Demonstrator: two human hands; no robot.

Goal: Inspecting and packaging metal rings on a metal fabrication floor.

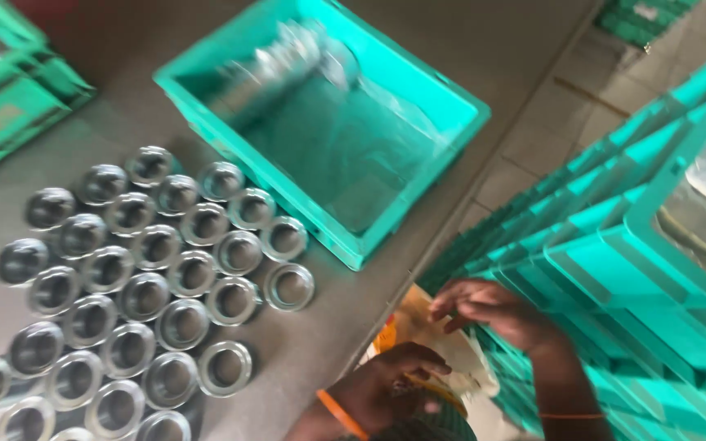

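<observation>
My left hand [386,388] is at the bottom middle, by the table's edge, with an orange band on the wrist; its fingers curl over a crumpled pale bag or wrapper with yellow on it [431,343]. My right hand [496,312] reaches to the right, fingertips touching the rim of a stack of teal plastic crates [614,245] and the top of that bag. The picture is blurred, so the exact grip is unclear. Several shiny metal rings or cups [157,282] stand in rows on the grey table at the left.
An open teal crate [332,122] lined with clear plastic sits on the table at the top middle, with metal parts at its far end. More teal crates [2,90] lie at the top left. A paved floor [565,106] shows beyond the table's right edge.
</observation>
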